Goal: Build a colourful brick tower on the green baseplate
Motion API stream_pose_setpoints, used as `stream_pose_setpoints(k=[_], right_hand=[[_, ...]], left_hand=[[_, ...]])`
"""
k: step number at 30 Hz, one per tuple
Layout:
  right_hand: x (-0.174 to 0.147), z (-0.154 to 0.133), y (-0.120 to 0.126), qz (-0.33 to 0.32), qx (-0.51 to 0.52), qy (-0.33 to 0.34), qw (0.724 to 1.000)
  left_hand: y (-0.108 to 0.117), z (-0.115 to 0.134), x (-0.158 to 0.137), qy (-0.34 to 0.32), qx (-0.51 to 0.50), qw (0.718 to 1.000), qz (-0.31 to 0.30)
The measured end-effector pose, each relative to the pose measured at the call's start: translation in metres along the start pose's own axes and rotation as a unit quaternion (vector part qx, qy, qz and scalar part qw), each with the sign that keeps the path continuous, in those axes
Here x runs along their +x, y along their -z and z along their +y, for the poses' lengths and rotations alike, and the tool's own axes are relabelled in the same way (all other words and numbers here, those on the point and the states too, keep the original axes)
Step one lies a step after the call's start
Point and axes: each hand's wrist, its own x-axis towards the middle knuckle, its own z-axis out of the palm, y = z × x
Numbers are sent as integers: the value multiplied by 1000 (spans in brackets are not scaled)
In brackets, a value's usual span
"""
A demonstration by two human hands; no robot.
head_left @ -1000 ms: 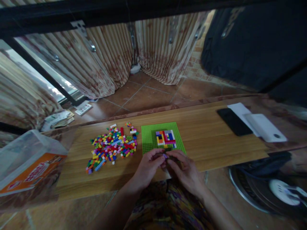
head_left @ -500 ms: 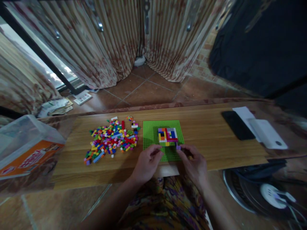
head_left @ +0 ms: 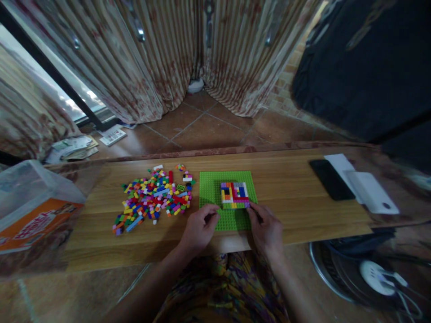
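On the green baseplate (head_left: 207, 179) sits a low block of multicoloured toy bricks (head_left: 235, 195), its top showing red, blue, white, yellow, orange and black. My right hand (head_left: 266, 226) is at the block's front right corner, thumb and index finger closed on a small purple brick (head_left: 247, 204), which appears to touch the block's edge. My left hand (head_left: 199, 228) hovers over the front left of the baseplate, apart from the block. Its fingers are curled together, and whatever may be inside them is hidden.
Loose bricks (head_left: 153, 197) lie in a wide pile left of the baseplate. A clear plastic tub (head_left: 37, 188) with an orange label stands at the far left. On the right are a black phone (head_left: 332, 179) and a white device (head_left: 372, 193). A power strip (head_left: 377, 277) sits below the table's right end.
My right hand has brought the purple brick up from in front of the block to its front right corner. My left hand has drawn slightly left, away from the block.
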Motion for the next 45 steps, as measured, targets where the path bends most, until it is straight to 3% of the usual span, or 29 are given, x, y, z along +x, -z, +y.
stream_pose_setpoints(k=[8,14,22,36,45], right_hand=[[3,-1,5,-33,13,-14,999],[21,-5,10,-34,59,-82,994],[31,-10,0,-62,44,-107,991],[20,-8,-18,-30,-38,-39,998],[26,-2,-9,-47,29,-55,997]], left_hand=[[2,1,-1,-6,25,1000,-12],[3,3,0,3,25,1000,-11],[6,8,2,19,30,999,-28],[6,5,6,16,46,998,-31],[6,5,0,-19,66,998,-11]])
